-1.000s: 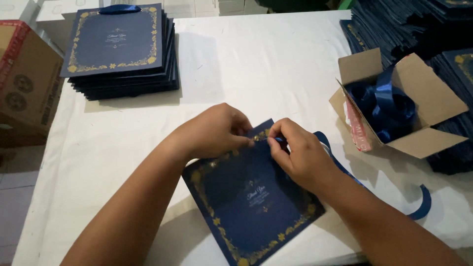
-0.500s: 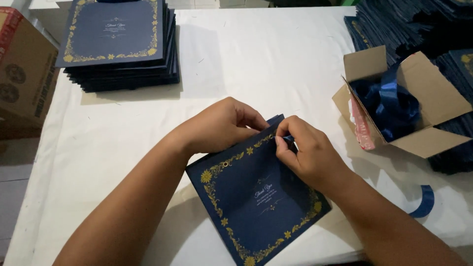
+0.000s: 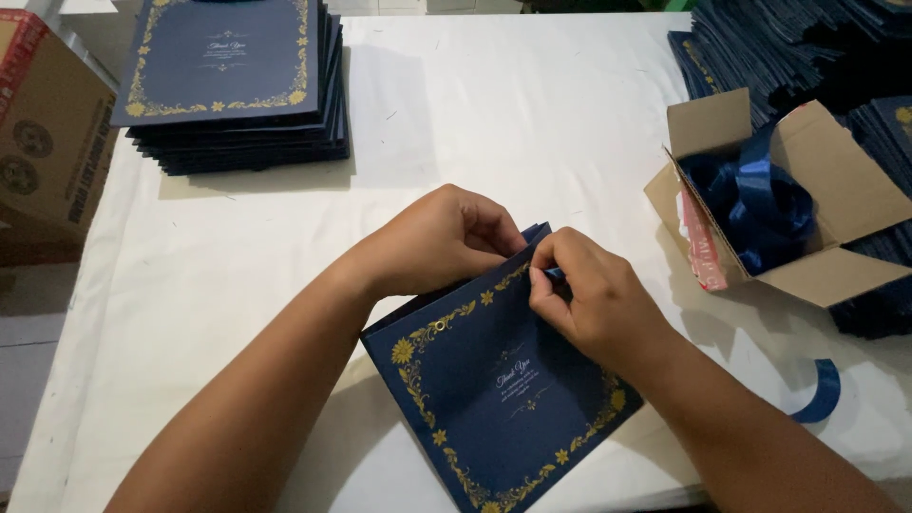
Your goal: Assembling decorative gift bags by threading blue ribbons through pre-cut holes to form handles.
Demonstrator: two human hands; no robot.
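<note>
1. Navy paper bag (image 3: 494,394) with gold floral edging lies flat and tilted on the white table (image 3: 532,123), nearest the viewer.
2. Left hand (image 3: 432,237) curls shut over the bag's upper corner, fingertips pinching its top edge.
3. Right hand (image 3: 594,299), just right of the left one, pinches a blue ribbon end (image 3: 554,274) against the bag's top edge.
4. Ribbon tail (image 3: 819,391) curls on the table to the right of the bag.
5. Open cardboard box (image 3: 836,218) holding blue ribbon sits beyond the bag, to its right.
6. Stack of matching bags (image 3: 233,81) stands well beyond the bag, to its left.
</note>
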